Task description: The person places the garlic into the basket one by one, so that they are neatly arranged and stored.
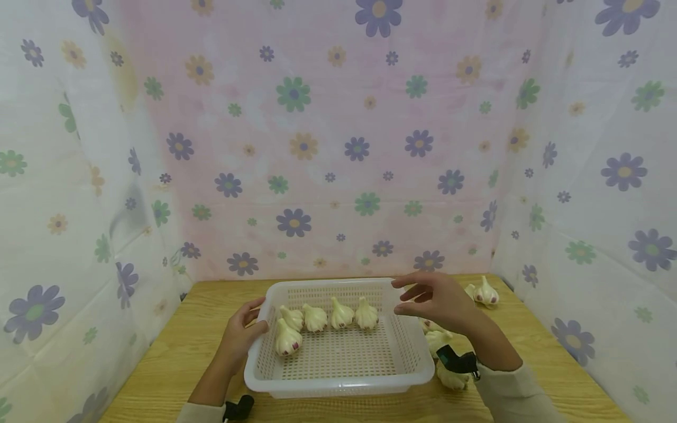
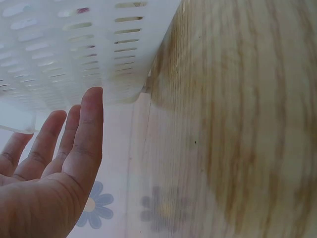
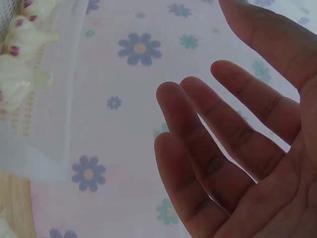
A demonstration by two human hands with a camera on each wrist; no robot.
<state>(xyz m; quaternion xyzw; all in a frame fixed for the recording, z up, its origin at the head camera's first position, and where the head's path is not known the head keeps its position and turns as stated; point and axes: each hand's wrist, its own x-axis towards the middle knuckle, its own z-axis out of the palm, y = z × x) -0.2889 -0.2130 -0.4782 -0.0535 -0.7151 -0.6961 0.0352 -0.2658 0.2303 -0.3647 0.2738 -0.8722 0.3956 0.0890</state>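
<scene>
A white plastic basket (image 1: 338, 385) with slotted walls sits on the table, with several garlic bulbs (image 1: 341, 313) in its left and far part. At its left side my left hand (image 1: 240, 335) holds the rim, thumb over the top. In the left wrist view the fingers (image 2: 89, 134) extend nearly straight up along the outer wall; the thumb is hidden there. Above the far right corner hovers my right hand (image 1: 439, 299), fingers loosely bent and spread, nothing held. The right wrist view shows its palm bare, with garlic bulbs (image 3: 25, 82) in the basket beyond.
More garlic bulbs (image 1: 452, 376) lie on the wooden table (image 1: 180, 352) along the basket's right side, partly behind the right arm. Another bulb (image 1: 485, 292) is farther back at right. Flowered cloth (image 1: 338, 176) encloses the table at the back and both sides.
</scene>
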